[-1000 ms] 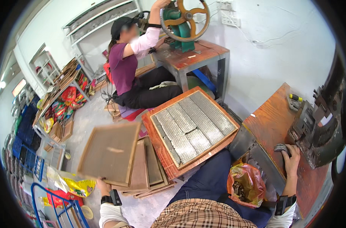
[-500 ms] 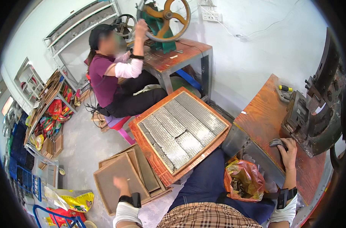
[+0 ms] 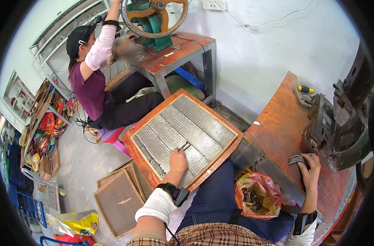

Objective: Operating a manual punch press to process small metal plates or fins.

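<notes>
A square tray (image 3: 148, 170) with an orange wooden border, filled with tight rows of thin grey metal strips (image 3: 203, 123), sits above my lap. My left hand (image 3: 179, 160) reaches over these rows, fingers drawn together at a dark gap near the middle; what they pinch, if anything, is too small to make out. On the orange bench top to the right, my right hand (image 3: 312, 169) is closed on the end of a small stack of grey metal strips (image 3: 295, 159). The stack's right part is hidden by the fingers.
A dark iron press (image 3: 339, 123) stands on the bench (image 3: 273, 123), near a yellow-handled screwdriver (image 3: 305, 89). An orange plastic bag (image 3: 265, 192) with metal pieces hangs by my thigh. Wooden trays (image 3: 119, 203) lie on the floor. A co-worker (image 3: 90, 88) sits at a handwheel press (image 3: 154, 24).
My left hand has moved from above the floor trays up and right onto the metal rows. My right hand stays on its stack. The co-worker's raised arm is higher; the view has shifted.
</notes>
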{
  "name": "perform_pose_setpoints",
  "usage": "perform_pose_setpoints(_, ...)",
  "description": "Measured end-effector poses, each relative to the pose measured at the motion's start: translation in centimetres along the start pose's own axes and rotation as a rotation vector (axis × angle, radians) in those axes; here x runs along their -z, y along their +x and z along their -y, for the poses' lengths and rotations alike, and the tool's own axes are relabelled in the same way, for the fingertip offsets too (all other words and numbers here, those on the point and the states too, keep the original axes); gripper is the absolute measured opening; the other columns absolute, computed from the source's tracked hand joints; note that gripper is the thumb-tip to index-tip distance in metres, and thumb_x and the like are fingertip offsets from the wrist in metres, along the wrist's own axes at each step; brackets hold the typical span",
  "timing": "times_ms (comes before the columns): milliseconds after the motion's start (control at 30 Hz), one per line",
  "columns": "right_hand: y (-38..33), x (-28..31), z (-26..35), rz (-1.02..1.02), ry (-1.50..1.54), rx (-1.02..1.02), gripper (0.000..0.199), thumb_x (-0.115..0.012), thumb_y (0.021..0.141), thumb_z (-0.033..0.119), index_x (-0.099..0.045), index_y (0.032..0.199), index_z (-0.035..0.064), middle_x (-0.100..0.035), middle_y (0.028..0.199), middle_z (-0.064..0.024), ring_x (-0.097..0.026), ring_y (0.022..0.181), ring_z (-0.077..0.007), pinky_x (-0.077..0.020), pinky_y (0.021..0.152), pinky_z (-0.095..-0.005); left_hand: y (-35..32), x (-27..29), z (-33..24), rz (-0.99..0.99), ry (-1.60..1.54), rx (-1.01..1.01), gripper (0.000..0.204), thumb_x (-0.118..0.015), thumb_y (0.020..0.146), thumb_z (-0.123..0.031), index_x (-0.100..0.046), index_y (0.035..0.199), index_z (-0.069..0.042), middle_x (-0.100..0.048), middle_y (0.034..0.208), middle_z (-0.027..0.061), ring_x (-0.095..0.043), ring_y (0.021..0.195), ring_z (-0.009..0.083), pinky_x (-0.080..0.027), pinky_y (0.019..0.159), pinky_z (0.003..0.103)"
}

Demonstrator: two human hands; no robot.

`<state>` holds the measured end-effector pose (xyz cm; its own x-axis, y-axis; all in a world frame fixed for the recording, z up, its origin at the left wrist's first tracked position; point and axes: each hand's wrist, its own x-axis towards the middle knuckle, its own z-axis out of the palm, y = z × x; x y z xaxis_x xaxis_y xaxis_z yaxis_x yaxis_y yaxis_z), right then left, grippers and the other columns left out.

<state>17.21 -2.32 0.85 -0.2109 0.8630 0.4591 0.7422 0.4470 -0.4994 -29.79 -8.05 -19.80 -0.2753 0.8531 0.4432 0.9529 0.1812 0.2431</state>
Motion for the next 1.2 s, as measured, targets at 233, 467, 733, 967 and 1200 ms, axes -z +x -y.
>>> perform_pose_setpoints(233,0.1,0.0,0.3,-0.009,-0.017,0.008,0.028,-0.068,0.068,0.003,-0.063,0.095,0.0012,-0.056,0.089,-0.012,-0.053,0.087,-0.0286,-0.0431,0.079,-0.0351,0.3,-0.3,-0.9,0.196,0.085,0.164,0.024,-0.052,0.08,-0.014,-0.062,0.095,0.001,-0.06,0.092,0.016,-0.053,0.09,0.032,-0.04,0.082,0.045)
perform_pose_setpoints(467,0.3,-0.1,0.4,-0.01,-0.02,0.001,0.028,-0.07,0.067,0.004,-0.063,0.094,0.002,-0.056,0.089,-0.0121,-0.053,0.088,-0.0289,-0.0436,0.078,-0.0358,0.1,-1.7,-2.4,0.207,0.25,0.311,0.027,-0.049,0.083,-0.016,-0.059,0.1,0.001,-0.06,0.106,0.0158,-0.051,0.105,0.03,-0.03,0.09,0.051)
perform_pose_setpoints(733,0.3,0.2,0.2,-0.01,-0.009,-0.002,0.028,-0.068,0.067,0.004,-0.063,0.094,0.0012,-0.056,0.09,-0.0126,-0.053,0.088,-0.0293,-0.0432,0.078,-0.0357,3.1,1.6,-3.4,0.508,0.218,0.447,0.027,-0.045,0.087,-0.018,-0.061,0.101,-0.001,-0.06,0.108,0.0157,-0.054,0.104,0.0295,-0.029,0.088,0.054)
perform_pose_setpoints(967,0.6,0.1,0.5,-0.025,-0.023,0.004,0.029,-0.071,0.064,0.003,-0.064,0.091,0.0017,-0.057,0.087,-0.0125,-0.053,0.085,-0.0301,-0.043,0.076,-0.0374,0.3,-2.1,-3.7,0.275,0.153,0.484,0.042,-0.046,0.087,-0.018,-0.052,0.121,0.004,-0.052,0.123,0.018,-0.044,0.115,0.0333,-0.019,0.101,0.059)
perform_pose_setpoints(1200,0.7,-0.1,0.5,0.002,-0.026,-0.004,0.028,-0.07,0.064,0.003,-0.064,0.091,0.0016,-0.057,0.087,-0.0126,-0.053,0.085,-0.0302,-0.0429,0.076,-0.0374,0.7,-1.6,-0.2,0.22,0.17,0.356,0.017,-0.053,0.08,-0.017,-0.063,0.085,-0.004,-0.063,0.089,0.0112,-0.055,0.09,0.0284,-0.03,0.083,0.049)
